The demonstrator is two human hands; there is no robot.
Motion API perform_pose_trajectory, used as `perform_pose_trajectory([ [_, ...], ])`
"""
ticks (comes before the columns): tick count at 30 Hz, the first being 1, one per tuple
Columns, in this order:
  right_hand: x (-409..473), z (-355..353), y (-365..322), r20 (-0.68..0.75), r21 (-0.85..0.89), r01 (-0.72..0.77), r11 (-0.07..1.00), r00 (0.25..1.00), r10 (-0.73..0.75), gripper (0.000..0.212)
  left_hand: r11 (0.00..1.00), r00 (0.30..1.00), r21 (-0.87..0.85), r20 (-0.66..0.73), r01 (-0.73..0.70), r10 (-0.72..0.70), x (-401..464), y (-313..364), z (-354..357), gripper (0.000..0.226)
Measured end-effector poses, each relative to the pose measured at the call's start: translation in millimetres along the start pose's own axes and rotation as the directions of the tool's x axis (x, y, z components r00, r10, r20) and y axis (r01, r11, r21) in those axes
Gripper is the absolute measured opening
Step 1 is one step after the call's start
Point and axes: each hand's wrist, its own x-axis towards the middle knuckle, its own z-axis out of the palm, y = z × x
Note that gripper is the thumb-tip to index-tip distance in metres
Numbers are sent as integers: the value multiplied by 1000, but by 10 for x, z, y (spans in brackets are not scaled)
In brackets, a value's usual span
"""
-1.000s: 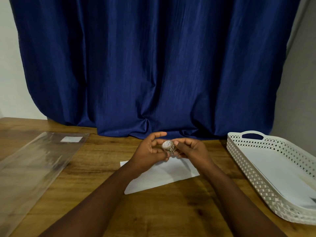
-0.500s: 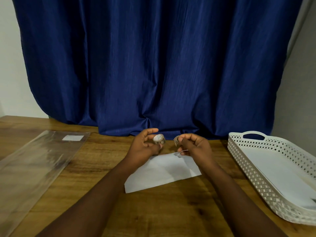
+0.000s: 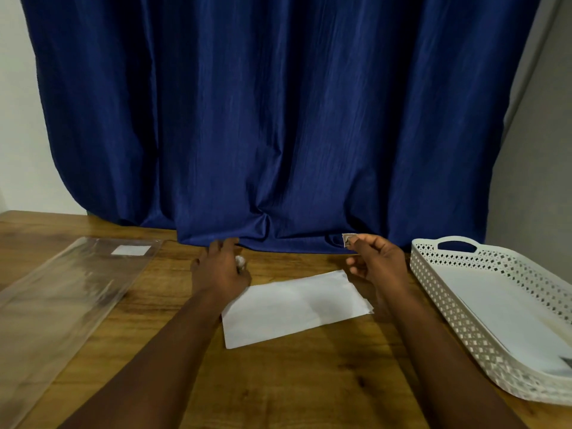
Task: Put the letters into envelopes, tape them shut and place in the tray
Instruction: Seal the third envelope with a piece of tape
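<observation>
Dark blue pleated curtain hangs behind the wooden table. At lower centre lies the flat white paper envelope. Just above its left corner the left hand closes its grip on a small roll of tape; the right hand pinches a short torn tape piece at centre right. To seal well, centre that piece across the flap edge and press it flat. White perforated plastic tray waits at right
</observation>
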Motion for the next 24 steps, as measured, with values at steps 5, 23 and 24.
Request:
perform_pose_trajectory([
  [5, 46, -115, -6, -32, -71, 13, 997, 999, -15, 15, 931, 926, -34, 98, -363, 365, -267, 491, 12, 76],
  [23, -61, -61, 142, 445, -736, 286, 614, 887, 120, 11, 910, 611, -191, 688, -368, 392, -321, 514, -140, 88],
  [24, -64, -55, 138, 450, -732, 289, 617, 885, 120, 13, 908, 605, -180, 694, -379, 390, -329, 525, -146, 87],
])
